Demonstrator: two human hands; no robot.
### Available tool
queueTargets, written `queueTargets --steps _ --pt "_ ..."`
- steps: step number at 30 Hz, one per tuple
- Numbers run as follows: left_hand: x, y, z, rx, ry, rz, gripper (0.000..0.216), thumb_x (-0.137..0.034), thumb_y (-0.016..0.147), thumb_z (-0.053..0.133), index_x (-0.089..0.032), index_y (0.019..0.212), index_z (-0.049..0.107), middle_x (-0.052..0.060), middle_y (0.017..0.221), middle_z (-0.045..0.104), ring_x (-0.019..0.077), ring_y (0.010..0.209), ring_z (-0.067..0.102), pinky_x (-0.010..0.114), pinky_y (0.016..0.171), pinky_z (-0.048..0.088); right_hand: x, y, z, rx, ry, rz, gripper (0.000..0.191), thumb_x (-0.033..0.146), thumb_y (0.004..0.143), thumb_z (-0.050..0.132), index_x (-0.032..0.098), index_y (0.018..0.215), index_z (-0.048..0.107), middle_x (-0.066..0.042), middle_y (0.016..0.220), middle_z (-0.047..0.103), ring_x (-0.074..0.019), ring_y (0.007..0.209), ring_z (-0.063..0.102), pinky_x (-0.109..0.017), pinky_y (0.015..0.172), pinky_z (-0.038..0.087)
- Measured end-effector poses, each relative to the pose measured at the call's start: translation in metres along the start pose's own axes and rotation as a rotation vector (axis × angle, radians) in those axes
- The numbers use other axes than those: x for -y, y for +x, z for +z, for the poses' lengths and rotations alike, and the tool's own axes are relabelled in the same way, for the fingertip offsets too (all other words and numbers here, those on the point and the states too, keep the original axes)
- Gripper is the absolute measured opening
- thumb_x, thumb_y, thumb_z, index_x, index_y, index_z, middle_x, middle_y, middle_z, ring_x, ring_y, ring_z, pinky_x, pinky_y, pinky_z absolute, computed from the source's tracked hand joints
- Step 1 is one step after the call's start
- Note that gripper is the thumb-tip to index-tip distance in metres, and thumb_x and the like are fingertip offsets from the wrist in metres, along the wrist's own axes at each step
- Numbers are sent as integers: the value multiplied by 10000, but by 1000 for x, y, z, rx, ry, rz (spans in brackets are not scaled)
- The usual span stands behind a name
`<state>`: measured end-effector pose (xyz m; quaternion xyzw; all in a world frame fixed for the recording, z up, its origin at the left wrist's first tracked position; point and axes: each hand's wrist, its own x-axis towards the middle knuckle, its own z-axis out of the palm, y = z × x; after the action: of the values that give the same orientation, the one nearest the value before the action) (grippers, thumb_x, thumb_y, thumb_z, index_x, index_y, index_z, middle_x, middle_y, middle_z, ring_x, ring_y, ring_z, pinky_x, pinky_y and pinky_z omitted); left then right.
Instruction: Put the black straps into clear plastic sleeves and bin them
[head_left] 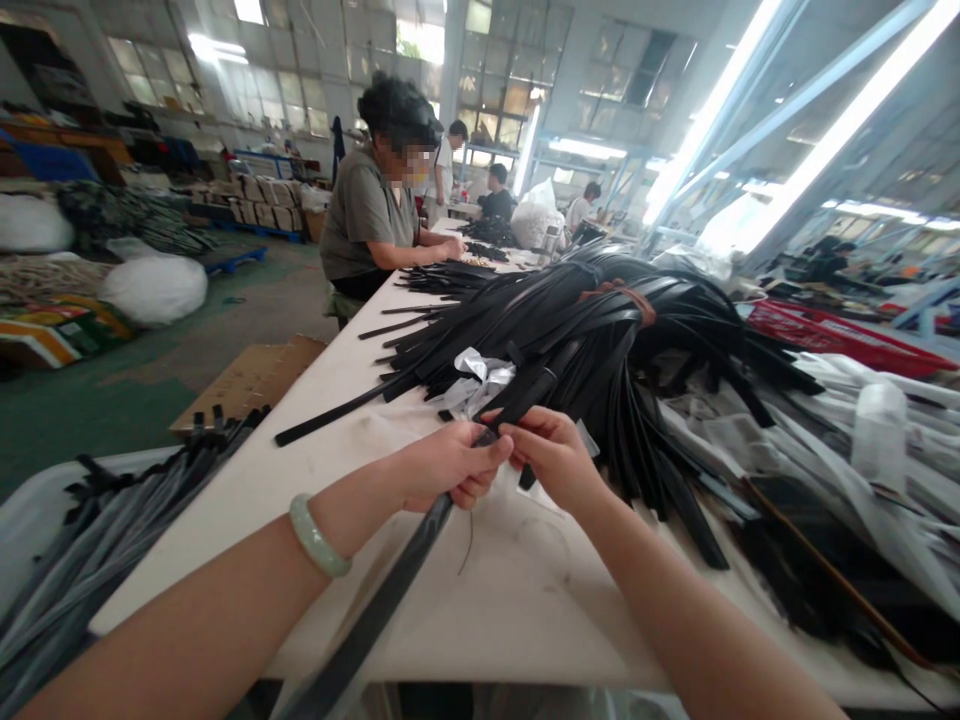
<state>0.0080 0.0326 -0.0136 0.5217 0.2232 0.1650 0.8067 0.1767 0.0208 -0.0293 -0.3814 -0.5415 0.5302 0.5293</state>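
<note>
A long black strap [375, 610], its lower part covered by what looks like a clear plastic sleeve, runs from the table's near edge up through both hands. My left hand [454, 462], below a pale green bangle [319, 535], is closed around it. Just beyond, my right hand [553, 450] pinches the strap with thumb and fingers close to the left thumb. The fingertips nearly meet, and the exact grip point is partly hidden. Crumpled clear plastic [484, 378] lies behind the hands. A large bundle of black straps [592, 320], tied with a brown band [619, 295], spreads past them.
A white-topped table [300, 510] stretches away. On the left, a white bin [45, 490] holds several sleeved straps beside a cardboard box [251, 375]. White plastic sleeves [877, 430] pile up at right. A co-worker [367, 210] stands along the table's left side.
</note>
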Motion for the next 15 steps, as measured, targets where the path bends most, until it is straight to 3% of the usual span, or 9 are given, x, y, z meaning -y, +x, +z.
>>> queueTargets --steps 4,6,12,15 --pt "1 -1 1 40 44 -48 543 -585 681 742 -220 759 348 -134 504 238 28 428 127 145 384 126 9 3 -6 -113 108 -71 251 397 797 692 147 800 714 85 449 359 -56 411 291 -198 404 285" --pt "1 -1 2 39 36 -31 565 -624 648 739 -221 799 373 -137 517 228 27 432 111 143 386 117 9 2 -5 -73 19 -78 258 392 800 694 141 739 705 66 453 403 -61 416 331 -204 404 284" --pt "-4 1 -6 -6 -55 -107 700 -878 686 337 -191 783 433 -124 496 231 27 417 71 138 382 84 0 -2 8 49 -282 -156 349 461 792 674 160 620 636 23 584 496 -91 481 451 -212 421 404" --pt "-6 1 -9 -37 -48 -138 736 -904 671 287 -193 794 427 -72 523 400 38 394 278 143 392 243 -1 -1 6 32 -429 -248 329 452 809 656 163 651 646 -4 654 551 -110 512 515 -219 426 435"
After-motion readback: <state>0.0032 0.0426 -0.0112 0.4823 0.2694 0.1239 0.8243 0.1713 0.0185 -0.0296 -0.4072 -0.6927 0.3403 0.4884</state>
